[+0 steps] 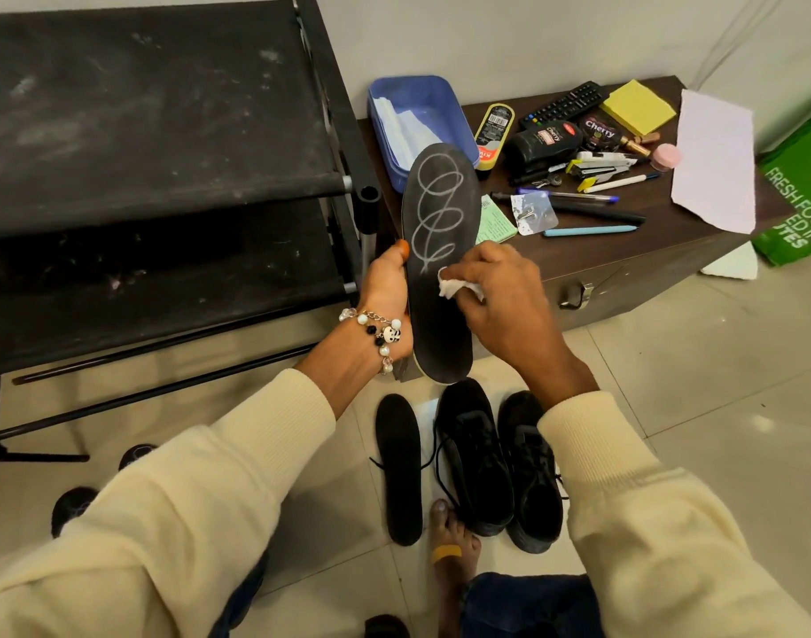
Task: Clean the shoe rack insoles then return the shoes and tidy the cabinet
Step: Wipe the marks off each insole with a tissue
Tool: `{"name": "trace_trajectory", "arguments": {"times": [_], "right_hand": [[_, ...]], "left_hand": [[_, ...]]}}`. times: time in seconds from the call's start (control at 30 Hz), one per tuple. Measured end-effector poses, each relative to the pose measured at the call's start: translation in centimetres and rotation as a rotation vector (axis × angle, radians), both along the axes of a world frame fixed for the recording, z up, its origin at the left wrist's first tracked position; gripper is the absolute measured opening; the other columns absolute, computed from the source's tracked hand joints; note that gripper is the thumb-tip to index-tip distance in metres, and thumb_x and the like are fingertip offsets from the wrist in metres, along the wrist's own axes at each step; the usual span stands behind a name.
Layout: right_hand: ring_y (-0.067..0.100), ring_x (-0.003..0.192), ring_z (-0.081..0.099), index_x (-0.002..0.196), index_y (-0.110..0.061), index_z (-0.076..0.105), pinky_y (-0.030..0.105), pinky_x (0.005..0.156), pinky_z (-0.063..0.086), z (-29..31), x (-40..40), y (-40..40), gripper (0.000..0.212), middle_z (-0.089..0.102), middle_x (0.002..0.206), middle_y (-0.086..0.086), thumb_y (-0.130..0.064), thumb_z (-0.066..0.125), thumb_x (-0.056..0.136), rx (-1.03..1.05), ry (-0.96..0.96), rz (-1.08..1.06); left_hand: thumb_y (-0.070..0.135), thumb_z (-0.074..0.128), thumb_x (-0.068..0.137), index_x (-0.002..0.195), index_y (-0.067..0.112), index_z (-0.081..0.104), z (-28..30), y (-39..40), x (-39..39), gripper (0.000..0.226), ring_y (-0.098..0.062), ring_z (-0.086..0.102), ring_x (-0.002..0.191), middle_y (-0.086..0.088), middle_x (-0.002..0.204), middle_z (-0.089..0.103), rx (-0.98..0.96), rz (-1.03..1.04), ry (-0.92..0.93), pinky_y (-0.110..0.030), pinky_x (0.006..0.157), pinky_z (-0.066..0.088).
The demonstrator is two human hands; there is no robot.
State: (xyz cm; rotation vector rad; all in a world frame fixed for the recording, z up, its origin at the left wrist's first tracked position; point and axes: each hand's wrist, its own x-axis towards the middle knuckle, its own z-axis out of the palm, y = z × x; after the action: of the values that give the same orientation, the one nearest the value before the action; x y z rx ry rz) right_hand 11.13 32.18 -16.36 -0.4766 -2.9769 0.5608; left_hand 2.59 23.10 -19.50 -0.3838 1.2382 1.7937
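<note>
Black foam insole (440, 264), held upright over the floor between both hands and marked with a looping white scribble across its upper half. The left hand (387, 292) grips the insole's left edge, thumb pressed on the face and fingers wrapped behind; a beaded bracelet (377, 331) circles that wrist. The right hand (500, 301) pinches a small white wad of tissue (454, 286) against the insole, just below the lowest loop of the scribble. Judged from this, cleaning of this insole has only begun: the white marks appear intact and the wad sits at their lower end. A second insole (399, 467) lies flat on the tiled floor, just left of a pair of black lace-up shoes (500, 462) standing side by side; whether that insole has been wiped cannot be told. The black fabric shoe rack (155, 131) at left shows dusty, smudged shelves and holds no shoes in view, so returning the shoes is not yet done. The dark wooden cabinet (624, 260) behind the insole is untidy on top: a blue tray (445, 99) with white tissues, shoe-polish containers (542, 142), a remote control (565, 103), yellow sticky notes (636, 105), pens (588, 230), a stapler (601, 165) and a loose sheet of paper (714, 163). Tidying appears still entirely ahead.
</note>
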Motion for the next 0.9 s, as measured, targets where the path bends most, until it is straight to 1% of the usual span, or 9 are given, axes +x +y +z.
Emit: {"name": "trace_trajectory", "arguments": {"times": [0.17,0.23,0.33,0.4,0.43,0.53,0.7,0.8,0.9], "right_hand": [[0.009,0.096,0.058,0.107,-0.021,0.072,0.025,0.086,0.048,0.9,1.0,1.1,0.028,0.063,0.104,-0.007,-0.012,0.072,0.081,-0.294,-0.172,0.254],[0.007,0.093,0.061,0.102,-0.024,0.074,0.024,0.085,0.051,0.8,1.6,1.7,0.028,0.065,0.1,-0.011,-0.01,0.074,0.078,-0.457,-0.194,0.224],[0.012,0.098,0.063,0.101,-0.027,0.071,0.029,0.088,0.052,0.1,1.7,2.5,0.03,0.065,0.103,-0.006,-0.007,0.072,0.079,-0.667,0.007,-0.028],[0.016,0.101,0.062,0.102,-0.026,0.071,0.029,0.086,0.053,-0.2,1.2,2.5,0.025,0.064,0.108,-0.002,-0.011,0.069,0.082,-0.74,0.159,-0.213],[0.016,0.101,0.062,0.101,-0.026,0.071,0.024,0.081,0.053,-0.3,0.9,2.3,0.02,0.064,0.109,-0.002,-0.016,0.068,0.085,-0.767,0.189,-0.263],[0.016,0.099,0.061,0.104,-0.021,0.072,0.028,0.078,0.055,-0.4,0.6,1.5,0.018,0.063,0.109,0.0,-0.018,0.064,0.089,-0.666,0.148,-0.205],[0.019,0.096,0.061,0.104,-0.011,0.072,0.039,0.086,0.049,0.2,0.4,-0.9,0.021,0.069,0.103,0.005,-0.014,0.07,0.083,-0.26,0.246,0.024],[0.022,0.089,0.06,0.097,-0.01,0.073,0.037,0.08,0.047,0.2,0.3,-2.6,0.017,0.07,0.095,0.005,-0.011,0.069,0.081,-0.191,0.261,0.164],[0.02,0.086,0.06,0.096,-0.01,0.07,0.035,0.077,0.048,0.1,0.4,-2.6,0.017,0.069,0.092,0.004,-0.01,0.07,0.079,-0.199,0.22,0.22]], "left_hand": [[0.043,0.041,0.097,0.117,0.011,0.065,0.4,-0.4,0.0,0.045,-0.032,0.065,0.101,-0.015,0.11,0.069,0.006,0.02,-0.018,-0.041,0.092,0.051],[0.044,0.041,0.097,0.12,0.011,0.064,0.5,-0.3,0.0,0.046,-0.032,0.065,0.097,-0.015,0.107,0.069,0.018,0.008,-0.047,-0.041,0.088,0.052],[0.045,0.04,0.097,0.103,0.013,0.068,0.3,-0.2,0.0,0.043,-0.027,0.065,0.085,-0.01,0.091,0.07,0.05,-0.003,-0.067,-0.036,0.075,0.054],[0.049,0.038,0.096,0.1,0.016,0.069,0.1,-0.3,0.1,0.046,-0.029,0.068,0.081,-0.011,0.088,0.072,0.051,-0.019,-0.091,-0.043,0.071,0.057],[0.053,0.037,0.096,0.109,0.018,0.069,0.0,-0.4,0.2,0.05,-0.032,0.068,0.089,-0.013,0.097,0.072,0.049,-0.032,-0.098,-0.052,0.077,0.056],[0.058,0.034,0.096,0.126,0.02,0.062,-0.4,-0.4,0.4,0.056,-0.037,0.058,0.115,-0.015,0.124,0.064,0.041,-0.034,-0.096,-0.057,0.1,0.044],[0.059,0.036,0.095,0.125,0.016,0.063,-0.5,-0.9,0.4,0.059,-0.03,0.062,0.112,-0.014,0.122,0.066,0.024,-0.007,-0.07,-0.043,0.098,0.049],[0.062,0.043,0.092,0.111,0.013,0.068,-0.9,-1.3,1.0,0.059,-0.026,0.067,0.096,-0.012,0.102,0.071,-0.02,-0.024,-0.107,-0.036,0.079,0.055],[0.062,0.045,0.091,0.101,0.012,0.069,-1.6,-1.7,1.5,0.056,-0.027,0.069,0.095,-0.013,0.097,0.071,-0.033,-0.03,-0.152,-0.036,0.08,0.054]]}}
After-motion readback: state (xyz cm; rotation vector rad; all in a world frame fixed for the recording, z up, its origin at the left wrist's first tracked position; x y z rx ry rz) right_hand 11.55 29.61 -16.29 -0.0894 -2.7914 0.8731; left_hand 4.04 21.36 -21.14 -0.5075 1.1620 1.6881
